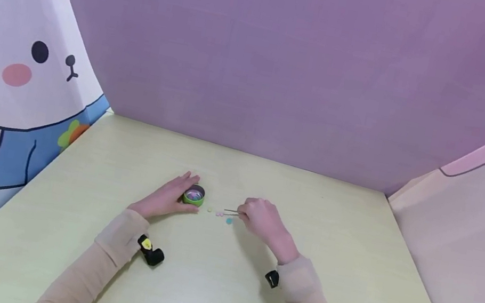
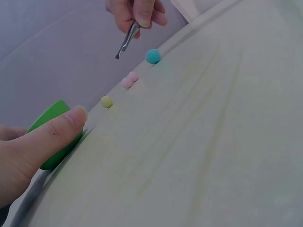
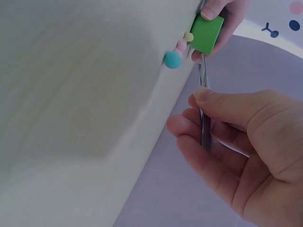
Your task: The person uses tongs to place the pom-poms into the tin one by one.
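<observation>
My left hand rests on the table around a small round green tin, thumb on the near side and fingers on the far side. Small coloured bits show inside the tin. In my right hand a pair of metal tweezers is pinched between thumb and fingers. Their tips point left toward the tin, spread apart, with nothing seen between them. Beneath and beside the tips lie a blue pom-pom, two touching pink pom-poms and a yellow pom-pom, the yellow one closest to the tin.
A pale wood-look table carries everything. Purple cloth hangs behind its far edge. Printed cartoon cloths stand at the left and right. Small black cameras sit at both wrists.
</observation>
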A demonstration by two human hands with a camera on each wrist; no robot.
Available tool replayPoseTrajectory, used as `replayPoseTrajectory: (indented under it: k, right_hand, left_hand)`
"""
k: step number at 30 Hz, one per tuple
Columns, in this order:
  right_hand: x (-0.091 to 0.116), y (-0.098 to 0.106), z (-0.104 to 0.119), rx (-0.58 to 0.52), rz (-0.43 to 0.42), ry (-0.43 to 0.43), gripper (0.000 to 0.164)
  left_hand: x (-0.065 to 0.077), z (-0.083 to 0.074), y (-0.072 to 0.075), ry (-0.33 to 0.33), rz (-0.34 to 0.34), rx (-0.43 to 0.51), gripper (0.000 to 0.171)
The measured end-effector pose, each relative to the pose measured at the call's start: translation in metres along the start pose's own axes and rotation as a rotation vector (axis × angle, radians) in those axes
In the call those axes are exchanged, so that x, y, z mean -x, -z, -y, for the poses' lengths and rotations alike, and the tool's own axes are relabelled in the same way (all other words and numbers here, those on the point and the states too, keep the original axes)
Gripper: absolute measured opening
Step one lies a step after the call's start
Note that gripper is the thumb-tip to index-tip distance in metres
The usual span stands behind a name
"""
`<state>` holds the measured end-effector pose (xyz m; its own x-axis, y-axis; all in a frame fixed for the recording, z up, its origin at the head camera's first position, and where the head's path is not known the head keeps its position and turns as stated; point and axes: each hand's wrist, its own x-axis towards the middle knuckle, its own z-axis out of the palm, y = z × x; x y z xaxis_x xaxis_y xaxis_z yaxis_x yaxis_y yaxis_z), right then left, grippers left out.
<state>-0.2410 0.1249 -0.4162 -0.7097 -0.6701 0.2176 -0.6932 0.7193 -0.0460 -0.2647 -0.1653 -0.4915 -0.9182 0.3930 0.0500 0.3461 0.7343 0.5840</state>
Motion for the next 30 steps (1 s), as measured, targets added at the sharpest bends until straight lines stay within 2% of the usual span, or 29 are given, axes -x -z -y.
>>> replayPoseTrajectory:
  k: [15, 30]
  right_hand:
    - [0.014, -0.007, -0.006, 0.007, 0.029, -0.012, 0.01]
    - [0.01, -0.011, -0.011, 0.032, 0.012, 0.02, 0.012]
  left_hand:
    - [0.002, -0.001, 0.0, -0.025, -0.022, 0.003, 0.099]
    - [-0.002, 0.0, 0.0, 0.0, -0.012, 0.006, 0.1]
